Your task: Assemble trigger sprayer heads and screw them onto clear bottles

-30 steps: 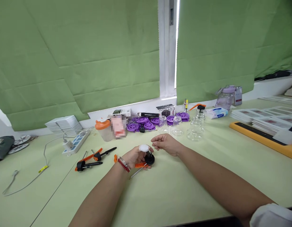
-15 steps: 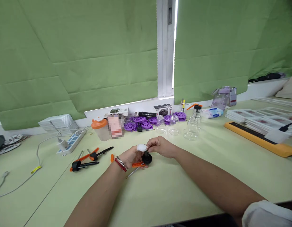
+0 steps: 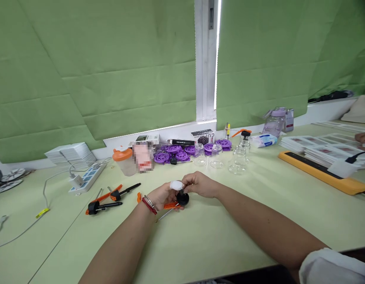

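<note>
Your left hand [image 3: 162, 195] is closed round the black pump head [image 3: 182, 198] low over the table [image 3: 218, 236]; your right hand [image 3: 200, 184] pinches its top, beside the white cap [image 3: 176, 184]. Spare pumps [image 3: 105, 200] lie left of them; glass bottles [image 3: 237, 162] and purple discs [image 3: 176, 152] stand well behind.

Probably a small assembly workshop: a bench [image 3: 229, 236] strewn with purple parts [image 3: 176, 152], glass jars [image 3: 237, 159] and a power strip [image 3: 86, 177].

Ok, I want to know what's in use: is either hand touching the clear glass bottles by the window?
No, the left hand and right hand both close on the black cap, apart from the glass bottles behind.
</note>
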Motion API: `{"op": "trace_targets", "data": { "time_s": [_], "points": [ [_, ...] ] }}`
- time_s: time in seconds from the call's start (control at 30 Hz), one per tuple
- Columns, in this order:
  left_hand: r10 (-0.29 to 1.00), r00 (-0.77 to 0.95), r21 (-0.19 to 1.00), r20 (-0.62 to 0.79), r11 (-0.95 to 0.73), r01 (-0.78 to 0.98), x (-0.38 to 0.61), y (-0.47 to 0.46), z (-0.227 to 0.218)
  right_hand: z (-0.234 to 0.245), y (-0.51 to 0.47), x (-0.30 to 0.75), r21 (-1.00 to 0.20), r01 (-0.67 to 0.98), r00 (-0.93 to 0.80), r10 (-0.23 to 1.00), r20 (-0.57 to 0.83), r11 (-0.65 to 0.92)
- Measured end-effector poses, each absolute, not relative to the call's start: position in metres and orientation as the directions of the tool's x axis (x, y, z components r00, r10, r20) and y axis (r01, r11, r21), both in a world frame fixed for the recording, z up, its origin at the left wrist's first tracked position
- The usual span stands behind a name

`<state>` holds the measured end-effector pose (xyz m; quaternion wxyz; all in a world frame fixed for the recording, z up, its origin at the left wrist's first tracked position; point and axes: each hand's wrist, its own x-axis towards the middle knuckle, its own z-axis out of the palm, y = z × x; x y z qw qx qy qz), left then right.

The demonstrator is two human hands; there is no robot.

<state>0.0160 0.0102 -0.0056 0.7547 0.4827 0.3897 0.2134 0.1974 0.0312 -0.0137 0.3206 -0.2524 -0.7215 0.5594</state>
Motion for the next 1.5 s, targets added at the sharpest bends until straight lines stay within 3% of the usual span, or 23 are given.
{"op": "trace_targets", "data": {
  "time_s": [0.6, 1.5],
  "points": [
    [0.697, 0.605, 0.892, -0.385, 0.449, 0.051, 0.016, 0.009, -0.005, -0.023, 0.034, 0.196, -0.987, -0.087, -0.68, 0.716, 0.159, 0.136],
    [0.681, 0.621, 0.893, -0.389, 0.444, 0.073, 0.014, 0.01, -0.004, -0.026, 0.034, 0.195, -0.982, -0.103, -0.664, 0.724, 0.184, 0.155]
  ]
}}
